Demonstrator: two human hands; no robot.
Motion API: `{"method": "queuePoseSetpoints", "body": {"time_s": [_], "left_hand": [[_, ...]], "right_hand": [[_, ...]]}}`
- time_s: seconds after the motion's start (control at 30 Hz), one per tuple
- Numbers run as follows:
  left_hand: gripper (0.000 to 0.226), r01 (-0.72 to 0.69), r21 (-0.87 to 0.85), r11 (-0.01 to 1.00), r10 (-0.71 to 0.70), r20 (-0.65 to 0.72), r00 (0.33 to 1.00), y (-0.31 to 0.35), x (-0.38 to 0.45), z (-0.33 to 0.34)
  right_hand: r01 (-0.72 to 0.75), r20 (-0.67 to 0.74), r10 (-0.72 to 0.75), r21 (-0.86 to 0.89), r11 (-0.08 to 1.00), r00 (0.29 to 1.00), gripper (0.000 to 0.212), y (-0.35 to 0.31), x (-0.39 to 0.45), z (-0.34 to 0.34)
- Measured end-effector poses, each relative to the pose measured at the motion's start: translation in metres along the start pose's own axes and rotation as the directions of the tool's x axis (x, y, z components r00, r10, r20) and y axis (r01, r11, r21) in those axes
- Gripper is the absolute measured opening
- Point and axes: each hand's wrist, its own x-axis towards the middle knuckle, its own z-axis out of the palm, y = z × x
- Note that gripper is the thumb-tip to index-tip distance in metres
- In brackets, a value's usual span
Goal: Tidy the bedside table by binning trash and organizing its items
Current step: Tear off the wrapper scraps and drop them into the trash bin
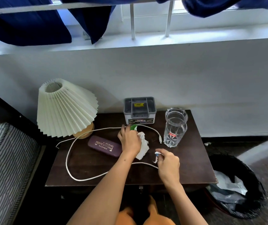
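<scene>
On the dark wooden bedside table (187,168), my left hand (129,140) grips a crumpled white tissue (143,147), its fingertips touching a green wrapper (133,127) just behind. My right hand (168,164) pinches a small white and blue scrap (157,153), and a thin white shred (155,160) hangs beside it. A white cable (68,158) loops across the table, its plug (160,140) lying near an empty clear glass (174,129). A maroon spectacle case (105,146) lies to the left of my left hand.
A pleated cream lamp (65,109) stands at the table's back left. A grey organizer box (139,110) sits against the wall. A black-lined bin (237,185) holding plastic stands on the floor to the right. A striped mattress (5,159) is at the left.
</scene>
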Motion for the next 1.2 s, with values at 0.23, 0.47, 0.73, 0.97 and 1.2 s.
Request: {"method": "queuePoseSetpoints", "body": {"time_s": [0.23,0.47,0.73,0.97,1.2], "left_hand": [[0.024,0.087,0.014,0.996,-0.088,0.044,0.995,0.003,0.008,0.009],[0.02,0.054,-0.35,0.935,-0.125,-0.186,0.975,0.006,-0.015,-0.005],[0.019,0.094,-0.637,0.765,-0.242,-0.149,0.959,0.03,-0.067,-0.024],[0.017,0.031,-0.677,0.735,-0.17,-0.139,0.976,0.055,-0.109,-0.029],[0.018,-0.031,-0.663,0.748,-0.027,-0.077,0.997,0.078,-0.132,-0.026]], "right_hand": [[0.033,-0.013,-0.033,0.044,0.998,0.999,0.026,-0.004,0.005,-0.002],[-0.016,-0.026,0.023,0.252,0.967,0.999,0.011,-0.015,0.004,-0.009],[-0.222,0.006,0.257,0.525,0.821,0.966,0.013,-0.015,-0.008,-0.025],[-0.315,0.247,0.197,0.792,0.523,0.949,0.019,-0.016,-0.023,-0.046],[-0.323,0.234,0.245,0.835,0.445,0.941,0.011,-0.006,-0.028,-0.067]]}}
